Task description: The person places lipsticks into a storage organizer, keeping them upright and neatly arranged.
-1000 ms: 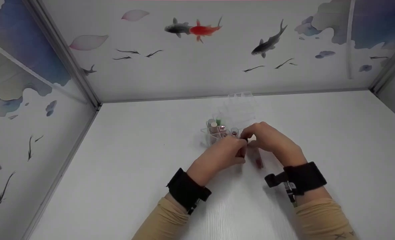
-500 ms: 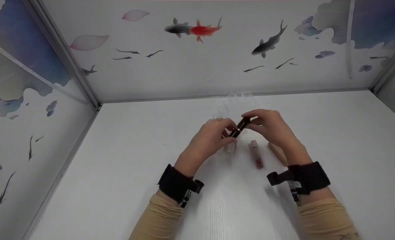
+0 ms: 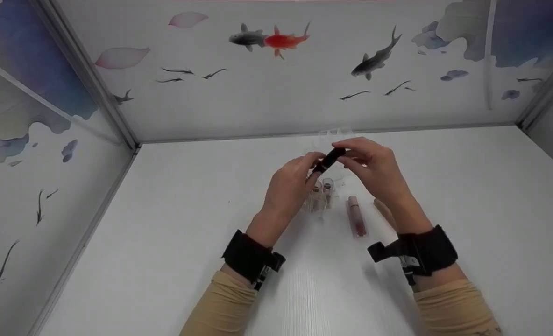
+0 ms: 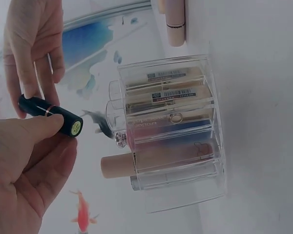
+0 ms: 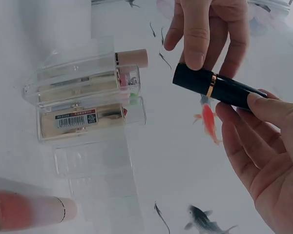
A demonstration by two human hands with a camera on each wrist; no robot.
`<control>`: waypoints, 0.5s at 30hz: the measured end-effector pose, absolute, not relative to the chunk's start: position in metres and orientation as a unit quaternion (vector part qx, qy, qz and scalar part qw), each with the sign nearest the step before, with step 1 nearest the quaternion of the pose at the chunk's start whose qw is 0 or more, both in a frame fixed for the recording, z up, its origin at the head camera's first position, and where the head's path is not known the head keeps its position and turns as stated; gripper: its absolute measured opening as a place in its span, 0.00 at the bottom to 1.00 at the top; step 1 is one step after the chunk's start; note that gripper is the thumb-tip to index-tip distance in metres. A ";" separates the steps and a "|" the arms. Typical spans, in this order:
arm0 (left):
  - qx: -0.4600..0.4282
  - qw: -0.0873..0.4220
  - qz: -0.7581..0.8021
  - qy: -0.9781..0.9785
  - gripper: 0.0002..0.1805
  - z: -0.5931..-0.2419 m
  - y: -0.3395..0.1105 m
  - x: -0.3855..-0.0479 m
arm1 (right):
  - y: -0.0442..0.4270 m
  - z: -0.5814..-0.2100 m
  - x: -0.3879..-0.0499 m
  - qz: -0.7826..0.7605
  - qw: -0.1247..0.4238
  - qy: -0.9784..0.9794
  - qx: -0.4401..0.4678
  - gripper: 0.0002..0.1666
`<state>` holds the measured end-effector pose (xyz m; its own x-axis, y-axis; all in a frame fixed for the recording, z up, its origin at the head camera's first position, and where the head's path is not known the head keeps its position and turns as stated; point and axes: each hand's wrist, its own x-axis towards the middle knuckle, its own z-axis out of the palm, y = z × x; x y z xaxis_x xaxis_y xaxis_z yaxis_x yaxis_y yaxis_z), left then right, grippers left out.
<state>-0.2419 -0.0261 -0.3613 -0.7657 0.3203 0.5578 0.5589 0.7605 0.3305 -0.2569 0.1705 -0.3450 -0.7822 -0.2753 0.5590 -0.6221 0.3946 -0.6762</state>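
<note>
A black lipstick tube (image 3: pixel 331 158) with a gold band is held up above the table. My left hand (image 3: pixel 286 189) pinches its lower end between thumb and fingers; my right hand (image 3: pixel 374 170) pinches the upper end. In the left wrist view the tube (image 4: pixel 63 121) shows a round yellow-green label on its end. The right wrist view shows the tube (image 5: pixel 227 90) whole, with the left hand (image 5: pixel 212 34) on one end and the right hand (image 5: pixel 268 156) on the other. Below the hands stands a clear organizer (image 4: pixel 215 136) holding several cosmetic tubes.
A pink-capped gloss tube (image 3: pixel 357 217) lies on the white table right of the organizer. Another beige item (image 3: pixel 385 214) is partly hidden by the right forearm. Empty clear compartments (image 5: pixel 100 165) adjoin the filled ones. A wall with painted fish (image 3: pixel 286 41) stands behind.
Both hands have risen and moved away toward the back wall, lifting the black tube from beside the organizer. The gloss tube and organizer are now less covered.
</note>
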 end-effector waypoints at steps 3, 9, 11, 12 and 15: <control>-0.246 0.262 -0.251 -0.899 0.21 -0.362 -0.024 -0.241 | 0.163 -0.345 -0.255 0.441 0.229 -0.824 0.273 0.18; -0.265 0.256 -0.280 -0.887 0.28 -0.364 -0.023 -0.240 | 0.153 -0.354 -0.257 0.430 0.292 -0.816 0.252 0.17; -0.268 0.255 -0.280 -0.886 0.28 -0.365 -0.023 -0.240 | 0.150 -0.358 -0.258 0.436 0.308 -0.809 0.247 0.16; -0.269 0.254 -0.278 -0.887 0.28 -0.366 -0.022 -0.241 | 0.150 -0.360 -0.259 0.439 0.314 -0.806 0.245 0.16; -0.272 0.246 -0.272 -0.890 0.26 -0.369 -0.022 -0.241 | 0.148 -0.365 -0.261 0.440 0.328 -0.803 0.232 0.15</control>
<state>-0.2415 -0.0218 -0.3689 -0.7312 0.3492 0.5860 0.6174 0.7041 0.3508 -0.2611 0.1477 -0.3649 -0.6768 -0.0830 0.7314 -0.6611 0.5056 -0.5544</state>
